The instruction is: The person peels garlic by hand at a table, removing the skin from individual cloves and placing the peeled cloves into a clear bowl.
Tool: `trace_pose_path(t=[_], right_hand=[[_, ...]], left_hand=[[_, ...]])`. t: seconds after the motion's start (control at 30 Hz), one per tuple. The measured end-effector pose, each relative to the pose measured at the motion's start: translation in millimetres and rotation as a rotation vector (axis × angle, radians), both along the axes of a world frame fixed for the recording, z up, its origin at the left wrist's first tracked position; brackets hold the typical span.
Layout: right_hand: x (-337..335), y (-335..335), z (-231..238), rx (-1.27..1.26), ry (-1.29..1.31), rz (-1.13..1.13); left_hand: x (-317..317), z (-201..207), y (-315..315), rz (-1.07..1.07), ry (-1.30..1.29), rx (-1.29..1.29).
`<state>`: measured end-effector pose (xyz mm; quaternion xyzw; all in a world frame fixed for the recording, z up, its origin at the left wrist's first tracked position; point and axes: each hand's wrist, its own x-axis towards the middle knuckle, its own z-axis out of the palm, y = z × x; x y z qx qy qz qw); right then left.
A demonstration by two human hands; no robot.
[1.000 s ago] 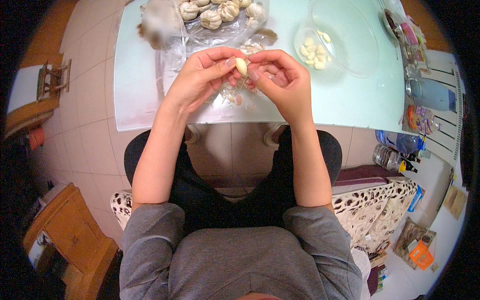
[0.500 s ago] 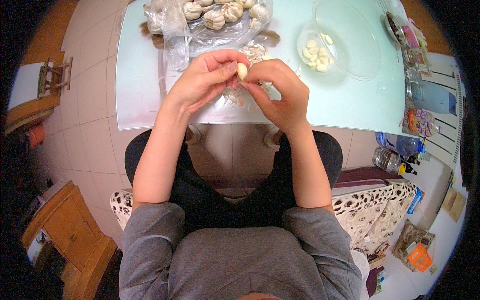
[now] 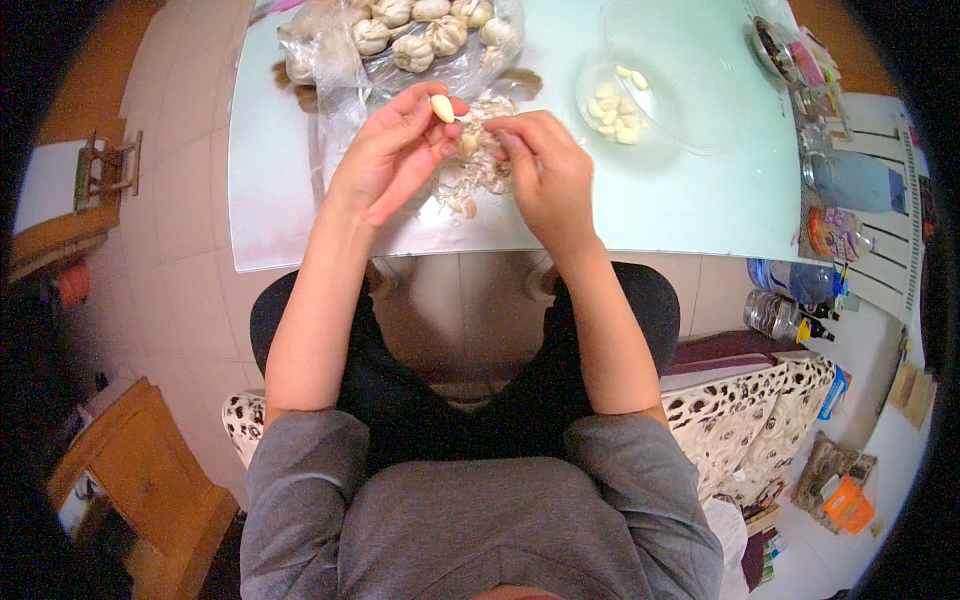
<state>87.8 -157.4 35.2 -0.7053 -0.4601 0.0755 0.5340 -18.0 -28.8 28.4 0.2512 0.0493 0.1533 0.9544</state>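
My left hand [image 3: 385,155] holds a smooth, pale garlic clove [image 3: 443,108] between thumb and fingers, above the table. Just to its right, my right hand [image 3: 552,175] has thumb and index finger pinched together; whatever they hold, if anything, is too small to make out. Under and between both hands lies a pile of papery garlic skins [image 3: 490,175]. Ahead and to the right stands a clear plastic bowl [image 3: 668,122] with several peeled cloves [image 3: 620,115] in it. Whole garlic bulbs [image 3: 446,36] rest in a crumpled clear plastic bag [image 3: 335,70] beyond my left hand.
The pale glass tabletop [image 3: 720,205] ends just in front of my knees. Along its right side stand a dark-filled dish [image 3: 775,50], a blue-tinted container [image 3: 860,183] and bottles [image 3: 775,315]. A wooden stool [image 3: 105,165] is off to the left.
My hands have moved apart. The clove, earlier between both hands, is now in the left hand alone, and the right hand has drawn away from it. The view has shifted slightly.
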Motion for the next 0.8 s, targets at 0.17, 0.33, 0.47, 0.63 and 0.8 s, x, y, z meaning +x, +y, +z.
trace_pose_path(t=[0.17, 0.33, 0.47, 0.63, 0.8], right_hand=[[4, 3, -12, -0.356, -0.265, -0.038], [2, 3, -15, -0.135, -0.28, -0.03], [9, 1, -6, -0.2, -0.244, -0.108], [32, -10, -5, -0.325, 0.0, -0.148], [37, -21, -8, -0.444, 0.033, -0.148]], left_hand=[[19, 25, -10, 0.311, 0.262, 0.596], [42, 60, -32, 0.409, 0.325, 0.958], [102, 64, -29, 0.62, 0.219, 1.625], [153, 64, -27, 0.495, 0.361, 2.048], [167, 52, -23, 0.427, 0.539, 2.211]])
